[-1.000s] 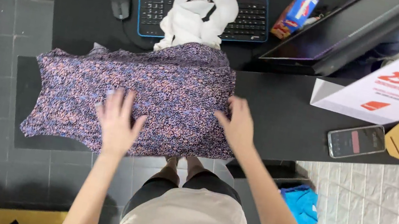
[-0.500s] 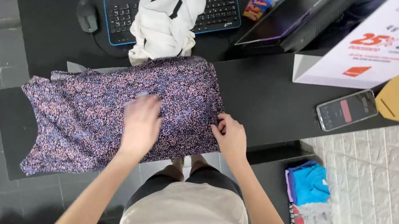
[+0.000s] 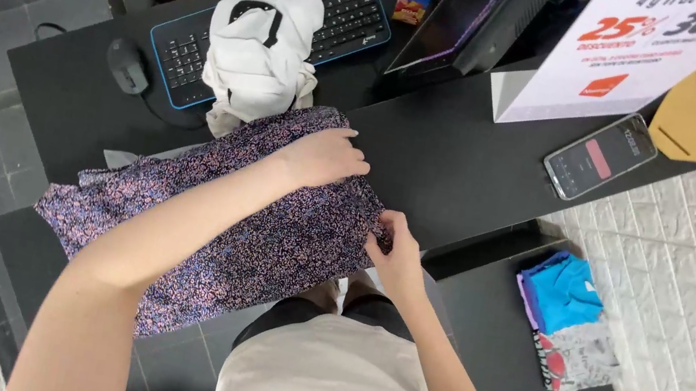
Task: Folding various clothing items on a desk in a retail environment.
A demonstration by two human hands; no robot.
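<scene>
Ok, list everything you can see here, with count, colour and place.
Dress: one, purple patterned, spread on desk.
Desk: one, black.
White garment: one, bunched on keyboard.
Keyboard: one, black, blue-edged, far side.
Mouse: one, dark, beside keyboard.
Phone: one, dark, desk's right.
Sign: one, white.
Folded clothes: small stack, blue on top, lower shelf.
Left hand: flat on dress.
Right hand: fingers pinching dress edge.
</scene>
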